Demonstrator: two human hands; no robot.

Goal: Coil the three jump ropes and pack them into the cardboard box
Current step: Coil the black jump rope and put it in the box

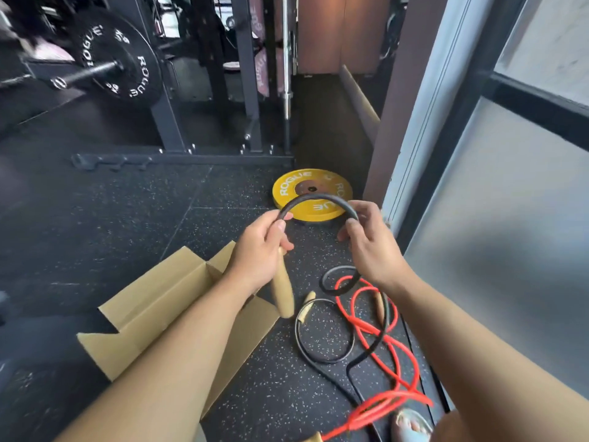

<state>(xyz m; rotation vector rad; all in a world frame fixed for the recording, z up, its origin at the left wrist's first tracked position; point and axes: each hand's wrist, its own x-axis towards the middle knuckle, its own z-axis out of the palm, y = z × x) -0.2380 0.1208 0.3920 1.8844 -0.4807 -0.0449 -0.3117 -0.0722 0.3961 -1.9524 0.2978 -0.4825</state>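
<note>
My left hand (259, 247) grips a wooden handle (282, 293) and the start of a thick black jump rope (318, 199). The rope arches over to my right hand (371, 240), which pinches it, then drops to the floor in loose loops (376, 339). A red jump rope (379, 333) lies tangled with it on the floor. A thinner black rope (322, 333) forms a ring beside them, with a wooden handle (306, 306) at its end. The open cardboard box (153, 314) lies on the floor under my left forearm, partly hidden.
A yellow weight plate (314, 194) lies flat on the speckled rubber floor just beyond my hands. A black rack with a barbell and plate (118, 60) stands at the back left. A glass partition (510, 218) runs along the right. A foot in a shoe (411, 424) shows at the bottom.
</note>
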